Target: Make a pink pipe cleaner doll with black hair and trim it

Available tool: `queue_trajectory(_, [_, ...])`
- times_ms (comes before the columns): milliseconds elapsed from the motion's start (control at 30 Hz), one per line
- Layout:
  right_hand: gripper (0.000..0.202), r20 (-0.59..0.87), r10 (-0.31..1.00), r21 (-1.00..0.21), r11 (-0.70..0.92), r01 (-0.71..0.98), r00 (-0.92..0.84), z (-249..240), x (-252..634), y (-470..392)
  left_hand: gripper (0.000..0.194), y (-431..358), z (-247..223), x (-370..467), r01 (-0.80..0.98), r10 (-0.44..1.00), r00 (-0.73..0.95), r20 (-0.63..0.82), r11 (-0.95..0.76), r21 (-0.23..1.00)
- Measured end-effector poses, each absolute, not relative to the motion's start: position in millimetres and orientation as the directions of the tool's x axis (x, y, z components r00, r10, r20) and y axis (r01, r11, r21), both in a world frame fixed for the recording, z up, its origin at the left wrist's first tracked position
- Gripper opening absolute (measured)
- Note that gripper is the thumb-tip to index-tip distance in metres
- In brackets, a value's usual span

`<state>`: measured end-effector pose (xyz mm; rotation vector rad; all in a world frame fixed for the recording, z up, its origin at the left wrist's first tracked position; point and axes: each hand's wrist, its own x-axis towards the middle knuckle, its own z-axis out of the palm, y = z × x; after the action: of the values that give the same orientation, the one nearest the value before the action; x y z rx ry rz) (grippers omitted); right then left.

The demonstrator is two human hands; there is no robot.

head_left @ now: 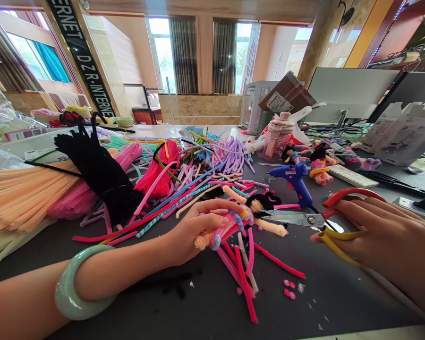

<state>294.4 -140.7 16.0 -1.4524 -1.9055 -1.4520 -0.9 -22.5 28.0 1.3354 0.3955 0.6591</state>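
Between the fingers and thumb of my left hand [207,224] is a small pipe-cleaner doll [235,222], with a pink and blue body, peach limbs and a black-haired head. My right hand [378,226] grips a pair of scissors [313,219] by its red and yellow handles. The scissor blades point left and reach the doll by its head and neck. Whether they touch it or pass just in front, I cannot tell. Pink and red pipe-cleaner pieces [244,278] lie on the dark tabletop under the doll.
Bundles of peach [28,189], black [99,170] and pink pipe cleaners [165,165] cover the left and back. A blue glue gun [293,179] stands behind the scissors. Further right are finished dolls [320,167], a pink bottle [278,134] and a white keyboard [352,176]. Small pink pompoms [289,289] lie in front.
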Motion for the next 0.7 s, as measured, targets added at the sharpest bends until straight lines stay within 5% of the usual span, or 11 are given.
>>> queue_trajectory(467, [0.026,0.705,0.582,0.536,-0.064,0.842,-0.405,10,312,-150,0.010,-19,23,1,-0.336,0.594,0.781,0.193,0.138,0.932])
queue_trajectory(700, [0.034,0.752,0.503,0.534,-0.087,0.841,-0.426,17,296,-144,0.005,-18,23,0,-0.309,0.595,0.782,0.187,0.109,0.945])
